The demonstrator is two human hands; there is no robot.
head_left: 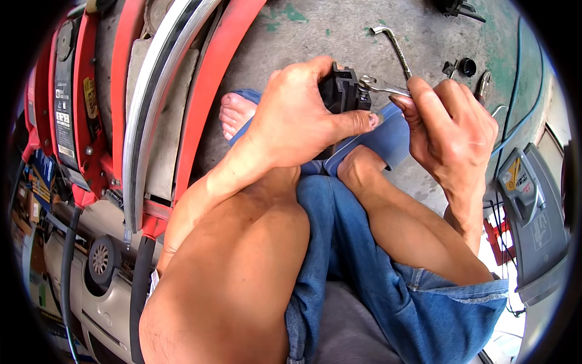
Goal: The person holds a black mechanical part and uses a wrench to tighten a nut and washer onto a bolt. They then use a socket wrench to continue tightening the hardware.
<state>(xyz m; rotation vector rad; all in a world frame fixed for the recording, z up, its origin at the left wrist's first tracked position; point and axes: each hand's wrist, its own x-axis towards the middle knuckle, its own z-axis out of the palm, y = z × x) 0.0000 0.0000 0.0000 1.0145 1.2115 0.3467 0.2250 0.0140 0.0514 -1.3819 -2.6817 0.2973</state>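
My left hand (pixel 297 112) is wrapped round a black ribbed block-like part (pixel 344 90), thumb along its near side. What kind of part it is I cannot tell, as the fingers and palm cover much of it. In my right hand (pixel 451 124) a silver wrench (pixel 379 86) is pinched between thumb and fingers. Its forked end meets a small metal fitting (pixel 363 91) on the right side of the black part. Both hands are above my feet, in front of my bent knees.
On the concrete floor (pixel 315 36) beyond my hands lie an L-shaped socket wrench (pixel 394 48), a small black round cap (pixel 467 67) and locking pliers (pixel 483 86). Red metal frames (pixel 215 85) stand along the left. A blue hose (pixel 519 91) and a grey machine housing (pixel 536 224) are at right.
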